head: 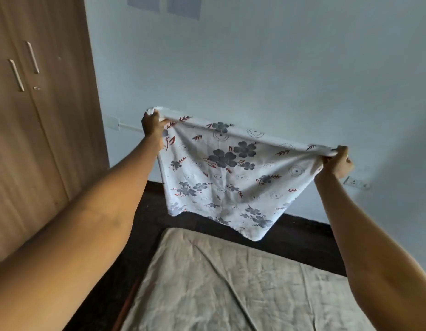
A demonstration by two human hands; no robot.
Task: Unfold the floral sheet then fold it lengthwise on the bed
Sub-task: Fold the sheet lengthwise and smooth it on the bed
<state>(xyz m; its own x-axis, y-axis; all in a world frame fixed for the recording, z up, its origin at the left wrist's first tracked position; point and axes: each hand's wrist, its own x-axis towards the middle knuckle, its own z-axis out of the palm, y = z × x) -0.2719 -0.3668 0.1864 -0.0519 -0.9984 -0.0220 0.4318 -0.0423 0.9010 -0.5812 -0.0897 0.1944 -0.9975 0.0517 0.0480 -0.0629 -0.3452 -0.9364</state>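
The floral sheet (227, 173), white with grey flowers and red leaves, hangs in the air above the far end of the bed (231, 283). It is stretched between both hands along its top edge and droops to a point at the lower right. My left hand (151, 123) grips the upper left corner with curled fingers. My right hand (337, 161) pinches the upper right corner. Both arms are stretched out in front of me. The bed has a wrinkled beige cover.
A wooden wardrobe (40, 115) with two metal handles stands at the left. A pale blue wall (254, 68) is behind the sheet, with a socket (356, 182) low on the right. Dark floor (145, 223) runs between bed, wardrobe and wall.
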